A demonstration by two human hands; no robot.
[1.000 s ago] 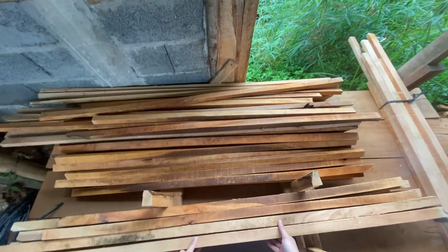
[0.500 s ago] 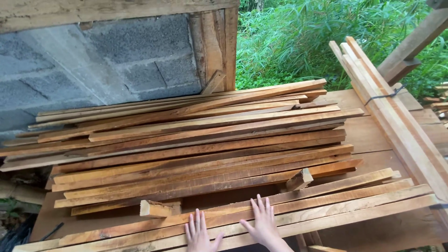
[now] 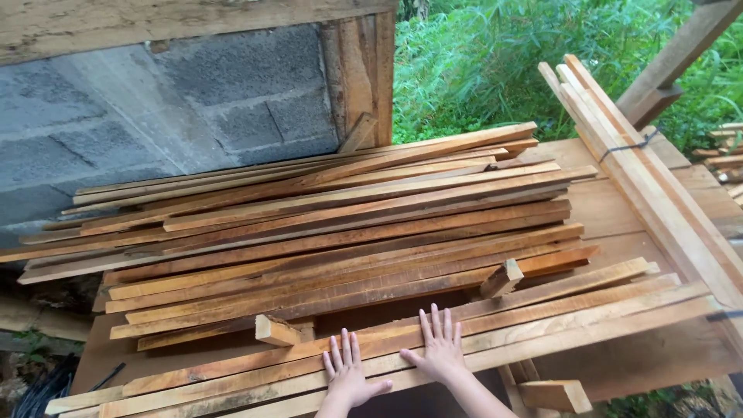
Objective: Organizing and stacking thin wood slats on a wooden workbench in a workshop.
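Observation:
Both my hands lie flat, fingers spread, on the nearest long wooden slats (image 3: 542, 317) at the front of a wooden platform. My left hand (image 3: 348, 373) rests on the front slats near the middle. My right hand (image 3: 439, 347) presses beside it, a little farther in. Neither hand grips anything. Beyond them a wide pile of long brown slats (image 3: 340, 232) lies across the platform. A short wood offcut (image 3: 277, 330) sits just left of my left hand, and another offcut (image 3: 501, 279) stands tilted to the right of my right hand.
A bundle of pale slats (image 3: 642, 178) tied with dark wire leans along the right side. A grey block wall (image 3: 178, 108) and a wooden post (image 3: 364, 70) stand behind the pile. Green plants (image 3: 495, 62) grow at the back right. A small block (image 3: 553, 395) lies below the platform's edge.
My hands have come up from the bottom edge and spread flat on the front slats. The view has shifted slightly, with the pile sitting a little higher and more to the right.

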